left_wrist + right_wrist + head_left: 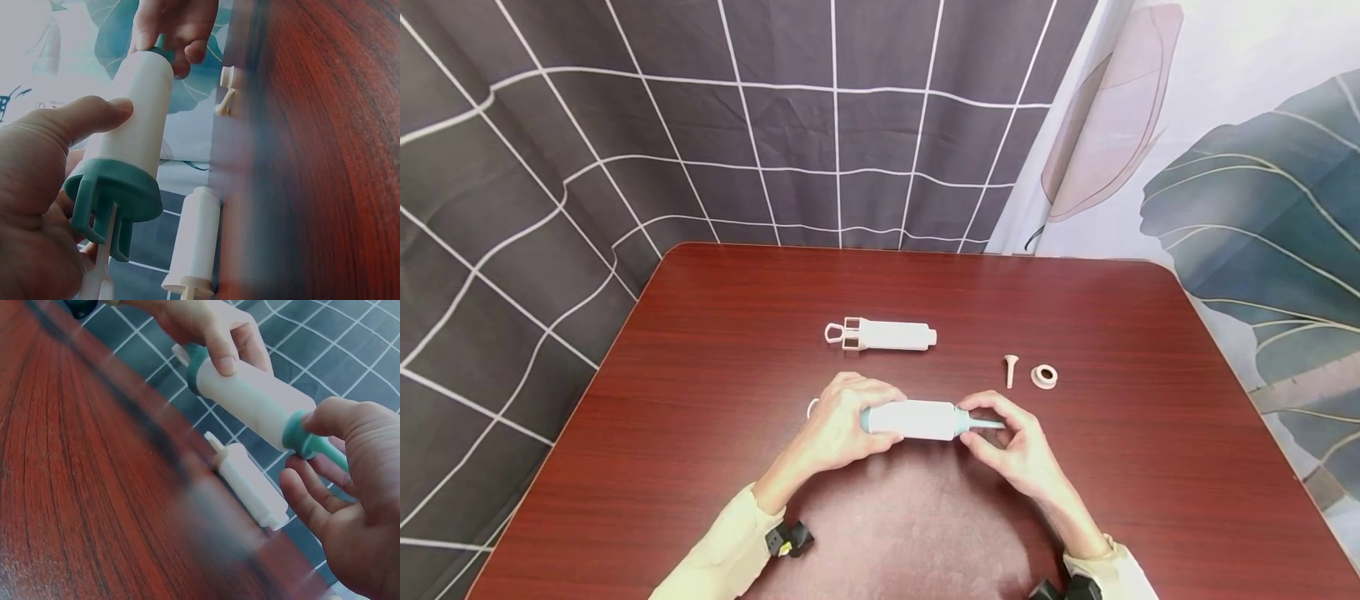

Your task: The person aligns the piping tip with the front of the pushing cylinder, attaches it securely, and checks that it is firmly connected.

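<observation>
A large plunger syringe (917, 419) with a white barrel is held level above the front of the table. My left hand (844, 423) grips the barrel near its handle end, thumb lying along the white side. In the left wrist view, that end has a green flanged cap (119, 181) with a pale plunger rod coming out. At the other end, my right hand (1018, 450) pinches the green collar (299, 432), from which a thin green nozzle (328, 452) sticks out. The right hand's remaining fingers curve below the nozzle.
A second syringe (895, 335), white with a beige handle, lies on the red-brown table (715, 333) beyond my hands. To its right are a small beige nozzle (1011, 371) and a beige ring cap (1043, 377). A dark checked curtain (790, 125) hangs behind the table.
</observation>
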`<state>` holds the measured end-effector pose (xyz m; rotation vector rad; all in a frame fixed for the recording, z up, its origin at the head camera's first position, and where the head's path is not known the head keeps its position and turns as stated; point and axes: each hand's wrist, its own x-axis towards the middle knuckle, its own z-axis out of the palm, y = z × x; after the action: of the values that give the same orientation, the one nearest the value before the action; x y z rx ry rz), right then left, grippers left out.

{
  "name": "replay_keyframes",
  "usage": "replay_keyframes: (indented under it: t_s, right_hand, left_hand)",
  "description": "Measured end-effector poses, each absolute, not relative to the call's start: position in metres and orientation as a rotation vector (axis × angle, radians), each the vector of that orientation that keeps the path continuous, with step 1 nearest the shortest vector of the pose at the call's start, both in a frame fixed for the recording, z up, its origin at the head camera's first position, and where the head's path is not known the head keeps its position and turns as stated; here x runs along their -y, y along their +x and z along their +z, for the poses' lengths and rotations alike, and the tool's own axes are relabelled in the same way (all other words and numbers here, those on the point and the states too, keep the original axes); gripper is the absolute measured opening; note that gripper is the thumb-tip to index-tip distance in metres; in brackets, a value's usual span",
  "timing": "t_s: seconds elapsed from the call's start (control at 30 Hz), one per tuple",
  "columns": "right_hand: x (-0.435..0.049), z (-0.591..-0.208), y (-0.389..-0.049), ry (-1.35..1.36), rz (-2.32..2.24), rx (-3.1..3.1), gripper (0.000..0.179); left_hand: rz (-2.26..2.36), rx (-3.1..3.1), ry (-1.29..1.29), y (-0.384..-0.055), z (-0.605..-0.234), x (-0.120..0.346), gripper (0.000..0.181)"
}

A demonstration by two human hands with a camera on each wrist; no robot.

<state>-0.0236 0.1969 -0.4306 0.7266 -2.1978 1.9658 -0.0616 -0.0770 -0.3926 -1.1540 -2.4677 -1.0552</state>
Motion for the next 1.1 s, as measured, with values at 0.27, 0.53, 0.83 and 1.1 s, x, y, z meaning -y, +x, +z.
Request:
replay_keyframes:
  t_s: [0.27,0.53,0.83,1.1]
  right_hand:
    - [-0.1948,-0.4289,-0.0215,0.667,1.998,2.187,0.03]
    - [-0.1964,-0.4279,-0.0226,0.636,1.987,2.252,0.038]
    - [-0.196,-0.4268,-0.0229,0.767,1.915,2.208,0.047]
    - [-0.1958,-0.4283,-0.022,0.708,1.935,2.227,0.038]
  left_hand:
    - [-1.065,2.47,-1.147,-0.0617,-0.393,0.0769,0.037]
    - [-1.06,2.454,-1.149,-0.0624,-0.3948,0.0776,0.038]
    - [-1.064,2.441,-1.148,-0.0633,-0.3957,0.0774,0.038]
    - [-1.072,2.447,-1.154,-0.0624,-0.3938,0.0771,0.036]
